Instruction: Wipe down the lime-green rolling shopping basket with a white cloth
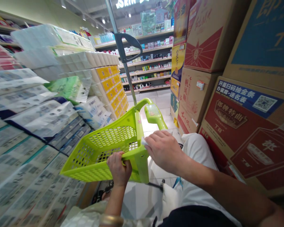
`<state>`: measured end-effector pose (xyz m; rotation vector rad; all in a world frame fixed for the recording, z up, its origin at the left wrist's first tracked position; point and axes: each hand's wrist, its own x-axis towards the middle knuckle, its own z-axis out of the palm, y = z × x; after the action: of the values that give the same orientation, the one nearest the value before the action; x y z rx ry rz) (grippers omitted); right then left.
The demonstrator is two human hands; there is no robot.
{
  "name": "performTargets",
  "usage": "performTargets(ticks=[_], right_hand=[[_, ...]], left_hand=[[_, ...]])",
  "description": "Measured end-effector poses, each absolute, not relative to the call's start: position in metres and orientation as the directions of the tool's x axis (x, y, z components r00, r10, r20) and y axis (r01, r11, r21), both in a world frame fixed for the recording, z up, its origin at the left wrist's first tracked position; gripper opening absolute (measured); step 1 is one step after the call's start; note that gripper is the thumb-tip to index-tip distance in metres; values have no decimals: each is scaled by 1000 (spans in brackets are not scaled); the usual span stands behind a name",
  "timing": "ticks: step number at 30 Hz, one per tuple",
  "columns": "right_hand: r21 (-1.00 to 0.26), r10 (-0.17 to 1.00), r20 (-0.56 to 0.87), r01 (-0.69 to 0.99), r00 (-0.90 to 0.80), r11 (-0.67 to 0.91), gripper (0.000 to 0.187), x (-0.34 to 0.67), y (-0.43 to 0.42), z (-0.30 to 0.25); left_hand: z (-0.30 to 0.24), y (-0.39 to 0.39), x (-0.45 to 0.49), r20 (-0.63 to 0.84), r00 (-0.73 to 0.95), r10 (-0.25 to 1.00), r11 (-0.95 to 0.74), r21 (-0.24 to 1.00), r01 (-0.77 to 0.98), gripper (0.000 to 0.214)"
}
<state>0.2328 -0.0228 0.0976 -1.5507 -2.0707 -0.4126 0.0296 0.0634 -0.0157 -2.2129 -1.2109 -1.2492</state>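
Observation:
A lime-green shopping cart (144,164) with a perforated basket stands before me, angled to the left. My right hand (164,151) is closed over its handle end, with a white tissue (144,141) showing at the fingertips, pressed between hand and handle. My left hand is out of the picture. Another person's hand (119,168), with a gold bangle (111,220) further down the arm, grips the basket's near rim. The cart's curved handle (153,113) rises just beyond my right hand.
Packs of paper tissue (47,116) are stacked high on the left. Liquor cartons (253,126) form a wall on the right. A metal pole (131,85) with a grey loop handle rises behind the cart. Shelves of small goods (153,56) stand across the tiled floor.

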Motion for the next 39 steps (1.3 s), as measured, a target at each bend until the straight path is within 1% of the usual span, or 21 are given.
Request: performTargets(ticks=[2,4,7,10,13,17,19,24,27,30,33,35,37,39], right_hand=[[-102,764,628,957,-150,271,13,240,-24,97],[-108,737,665,962,-117,251,12,238,-25,94],[-90,754,646,969,-120,231,13,223,-23,89],[-78,781,604,964,-158,255,14,201,-18,82],[-68,770,600,945,-218,321,14,176,-7,69],[-17,716,630,916,-301,400,18,147,10,46],[-8,715,622,910,-319,414,18,143,13,43],[-1,738,563,893,-372,451,15,169,-3,63],[-27,765,553,911,-329,411,10,199,-16,81],[-105,773,591,927,-233,360,11,229,-23,93],[-216,744,654,908,-137,358,13,251,-22,95],[-259,715,693,895,-90,363,16,255,-21,93],[-242,694,717,910,-66,337,18,249,-22,88],[-165,686,720,934,-105,317,21,233,-22,82]], left_hand=[[-16,63,31,819,252,515,-589,124,799,10],[-16,62,32,817,233,528,-582,148,800,10],[-17,60,33,811,197,552,-559,184,809,10],[-18,60,34,807,178,563,-536,193,822,9],[-20,61,33,809,165,564,-525,197,828,4],[-22,66,31,824,144,548,-509,191,839,17],[-21,66,29,828,167,536,-527,173,832,18],[-15,62,27,812,271,517,-594,113,796,4],[-13,62,27,812,273,515,-589,104,802,11],[-14,62,28,815,278,509,-592,97,800,10],[-14,62,29,814,273,513,-590,103,801,9],[-14,63,29,816,261,515,-584,112,804,8],[-15,63,30,816,241,525,-572,128,810,7],[-15,63,31,814,221,537,-559,147,816,7]])
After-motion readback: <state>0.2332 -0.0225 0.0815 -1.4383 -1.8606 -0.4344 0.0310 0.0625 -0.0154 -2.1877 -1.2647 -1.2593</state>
